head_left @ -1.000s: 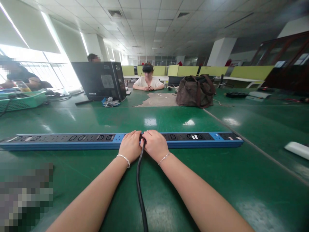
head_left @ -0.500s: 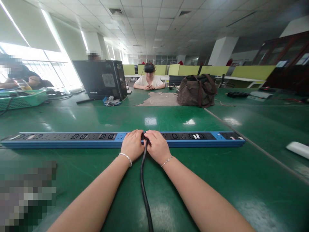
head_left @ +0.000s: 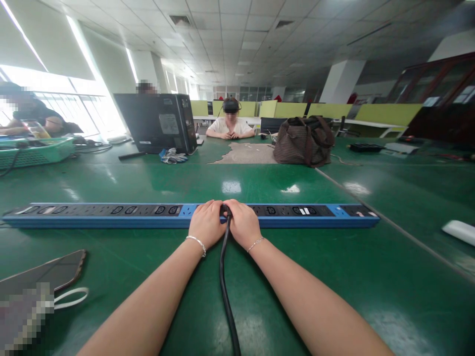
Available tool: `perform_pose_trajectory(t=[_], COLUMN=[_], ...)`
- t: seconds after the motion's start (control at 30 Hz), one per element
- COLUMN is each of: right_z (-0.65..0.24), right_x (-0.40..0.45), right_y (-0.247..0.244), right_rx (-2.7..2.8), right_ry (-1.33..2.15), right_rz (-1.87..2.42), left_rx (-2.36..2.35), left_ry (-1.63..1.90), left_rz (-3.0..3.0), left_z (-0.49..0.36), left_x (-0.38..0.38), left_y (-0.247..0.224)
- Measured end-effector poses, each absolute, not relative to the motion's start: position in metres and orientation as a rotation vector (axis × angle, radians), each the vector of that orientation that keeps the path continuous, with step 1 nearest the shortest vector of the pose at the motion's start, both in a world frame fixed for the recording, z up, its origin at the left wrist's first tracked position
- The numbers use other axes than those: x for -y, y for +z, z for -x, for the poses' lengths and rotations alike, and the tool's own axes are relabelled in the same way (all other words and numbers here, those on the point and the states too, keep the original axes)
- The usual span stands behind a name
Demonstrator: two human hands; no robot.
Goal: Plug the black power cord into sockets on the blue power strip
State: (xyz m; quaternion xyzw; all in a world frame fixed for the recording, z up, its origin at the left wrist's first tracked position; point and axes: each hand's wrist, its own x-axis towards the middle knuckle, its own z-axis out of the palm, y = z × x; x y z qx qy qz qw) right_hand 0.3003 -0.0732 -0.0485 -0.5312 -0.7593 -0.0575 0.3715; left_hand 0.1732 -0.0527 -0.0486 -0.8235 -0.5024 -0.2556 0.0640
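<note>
A long blue power strip [head_left: 100, 222] with black sockets lies across the green table [head_left: 148, 183]. Over its middle, my left hand [head_left: 207, 222] and my right hand [head_left: 244, 222] meet around the black plug [head_left: 224, 210] of a thick black cable [head_left: 223, 272]. The fingers of both hands are closed on the plug from either side. The cable runs from the plug toward me between my forearms. The plug's front end and the socket beneath it are hidden by my fingers.
Across the table a person [head_left: 230, 126] sits beyond a brown bag [head_left: 304, 141]. A black computer case [head_left: 159, 123], gloves [head_left: 173, 155] and a green basket [head_left: 37, 152] stand back left. A phone [head_left: 55, 272] lies front left, a white object [head_left: 460, 231] at right.
The plug and cable top have shifted slightly right between my hands, and my left hand has moved slightly right. The whole view has shifted a little.
</note>
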Motion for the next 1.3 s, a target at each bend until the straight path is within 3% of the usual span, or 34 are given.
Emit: perform_pose_trajectory(t=[0.33, 0.6, 0.73, 0.93, 1.3], right_z=[-0.301, -0.31, -0.364, -0.449, -0.444], right_x=[0.07, 0.079, 0.085, 0.099, 0.1], right_y=[-0.058, -0.014, -0.018, -0.047, -0.05], right_rx=[1.89, 1.606, 1.53, 1.263, 1.333], right_ry=[-0.217, -0.334, -0.359, -0.093, -0.054], right_rz=[1.261, 1.08, 1.208, 1.511, 1.579], left_rx=[1.518, 1.482, 1.484, 1.47, 1.481], left_ry=[-0.761, -0.781, -0.759, -0.751, -0.731], left_rz=[2.489, 2.479, 2.482, 2.498, 2.503], left_z=[-0.172, -0.171, -0.17, -0.17, -0.169], left_x=[0.052, 0.05, 0.049, 0.048, 0.048], left_y=[-0.05, -0.053, -0.052, -0.053, -0.053])
